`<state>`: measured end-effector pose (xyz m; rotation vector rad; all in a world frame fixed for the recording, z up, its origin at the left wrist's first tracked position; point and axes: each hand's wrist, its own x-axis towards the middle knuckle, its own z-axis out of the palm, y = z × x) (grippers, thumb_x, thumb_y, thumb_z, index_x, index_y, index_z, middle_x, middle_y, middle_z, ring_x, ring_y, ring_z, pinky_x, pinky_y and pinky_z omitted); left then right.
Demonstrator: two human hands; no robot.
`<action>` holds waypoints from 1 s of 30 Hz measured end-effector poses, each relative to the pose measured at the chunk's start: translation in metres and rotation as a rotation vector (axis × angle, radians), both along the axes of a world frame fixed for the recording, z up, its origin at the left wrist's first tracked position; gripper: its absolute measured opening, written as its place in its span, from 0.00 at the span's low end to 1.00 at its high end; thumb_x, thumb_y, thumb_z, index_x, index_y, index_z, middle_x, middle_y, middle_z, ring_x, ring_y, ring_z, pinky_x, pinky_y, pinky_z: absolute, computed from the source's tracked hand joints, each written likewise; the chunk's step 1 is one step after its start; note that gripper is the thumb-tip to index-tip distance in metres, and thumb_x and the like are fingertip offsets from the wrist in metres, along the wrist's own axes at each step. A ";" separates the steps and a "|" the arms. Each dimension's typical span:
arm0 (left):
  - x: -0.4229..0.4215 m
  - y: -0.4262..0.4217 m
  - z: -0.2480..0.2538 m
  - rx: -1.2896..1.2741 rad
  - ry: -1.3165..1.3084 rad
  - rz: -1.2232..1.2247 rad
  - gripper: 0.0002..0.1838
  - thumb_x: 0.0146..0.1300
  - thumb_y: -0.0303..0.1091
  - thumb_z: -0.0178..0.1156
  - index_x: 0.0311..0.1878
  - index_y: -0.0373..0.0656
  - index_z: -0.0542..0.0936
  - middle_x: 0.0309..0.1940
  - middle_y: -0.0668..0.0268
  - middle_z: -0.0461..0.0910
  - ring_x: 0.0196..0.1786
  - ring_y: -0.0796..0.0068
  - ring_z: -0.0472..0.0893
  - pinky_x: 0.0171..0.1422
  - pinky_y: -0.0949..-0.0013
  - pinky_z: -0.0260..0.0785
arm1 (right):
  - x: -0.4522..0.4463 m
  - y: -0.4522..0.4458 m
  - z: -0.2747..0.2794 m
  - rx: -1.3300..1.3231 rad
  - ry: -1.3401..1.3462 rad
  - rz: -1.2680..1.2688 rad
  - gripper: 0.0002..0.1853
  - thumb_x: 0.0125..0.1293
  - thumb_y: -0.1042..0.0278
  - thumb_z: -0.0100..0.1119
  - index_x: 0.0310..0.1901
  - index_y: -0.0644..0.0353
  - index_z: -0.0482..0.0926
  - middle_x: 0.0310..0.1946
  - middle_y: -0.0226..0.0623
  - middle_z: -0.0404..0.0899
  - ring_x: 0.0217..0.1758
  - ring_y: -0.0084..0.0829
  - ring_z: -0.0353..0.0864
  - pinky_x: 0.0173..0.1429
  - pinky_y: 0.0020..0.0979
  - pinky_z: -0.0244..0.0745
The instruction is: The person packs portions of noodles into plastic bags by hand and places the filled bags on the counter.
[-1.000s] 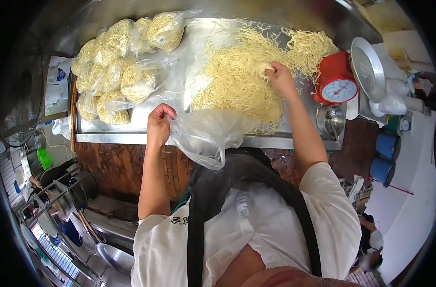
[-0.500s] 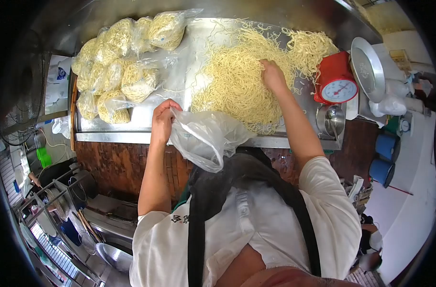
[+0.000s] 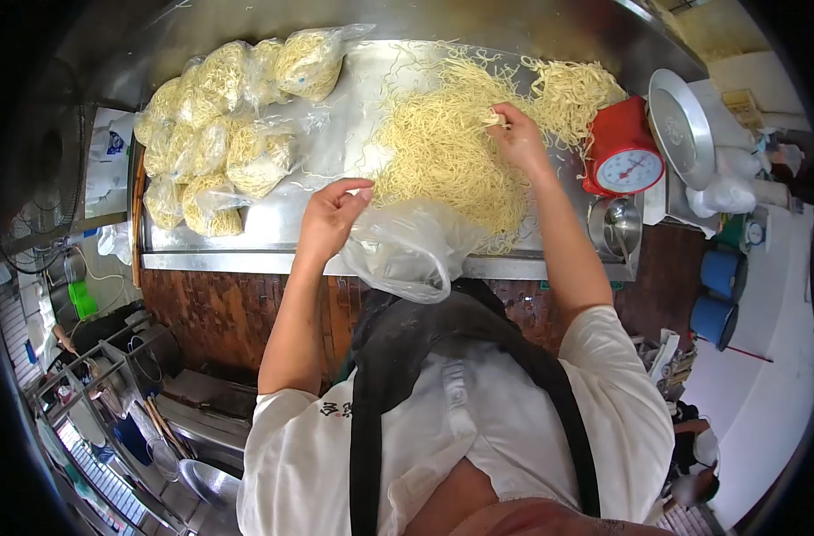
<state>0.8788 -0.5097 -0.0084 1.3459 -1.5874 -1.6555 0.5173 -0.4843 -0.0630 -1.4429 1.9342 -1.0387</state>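
Observation:
A loose heap of thin yellow noodles [image 3: 447,152] spreads over the steel table. My right hand [image 3: 518,141] is above the heap's right side, a small bit of noodles pinched between thumb and fingers. Left of the heap, my left hand [image 3: 329,221] has its index finger and thumb stretched out with a gap between them. Beside that hand, a clear plastic bag [image 3: 405,246] lies slumped over the table's front edge, its mouth toward me. Whether the lower fingers touch the bag is hard to see.
Several filled noodle bags [image 3: 215,134] are stacked at the left. Wider noodles [image 3: 575,94] lie at the back right, near a red dial scale [image 3: 623,152], a metal pan [image 3: 681,116] and a steel bowl [image 3: 617,228]. The table's front rim [image 3: 237,262] runs before me.
My left hand has let go of the bag's rim and moved slightly right. The bag has sagged to the right. My right hand has lifted from the heap with a bit of noodles.

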 end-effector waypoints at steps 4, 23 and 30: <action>-0.045 -0.008 0.038 -0.110 -0.147 -0.207 0.31 0.61 0.41 0.70 0.67 0.44 0.74 0.12 0.73 0.64 0.20 0.81 0.66 0.28 0.70 0.60 | 0.013 0.010 0.072 -0.032 -0.589 0.113 0.13 0.69 0.65 0.63 0.50 0.63 0.76 0.35 0.29 0.79 0.37 0.21 0.79 0.45 0.24 0.72; -0.071 0.008 -0.043 -0.044 -0.161 -0.453 0.24 0.77 0.51 0.46 0.43 0.36 0.78 0.34 0.51 0.80 0.39 0.57 0.79 0.49 0.60 0.70 | 0.014 0.016 0.122 -0.374 -1.210 -0.101 0.19 0.80 0.58 0.41 0.48 0.66 0.76 0.45 0.45 0.80 0.52 0.44 0.79 0.63 0.62 0.74; -0.039 0.023 -0.097 -0.058 -0.250 -0.406 0.26 0.76 0.52 0.47 0.44 0.34 0.78 0.34 0.50 0.80 0.40 0.57 0.78 0.51 0.61 0.70 | -0.051 -0.014 0.117 -0.564 -1.546 0.443 0.15 0.79 0.54 0.45 0.47 0.59 0.72 0.33 0.33 0.76 0.40 0.32 0.79 0.53 0.43 0.81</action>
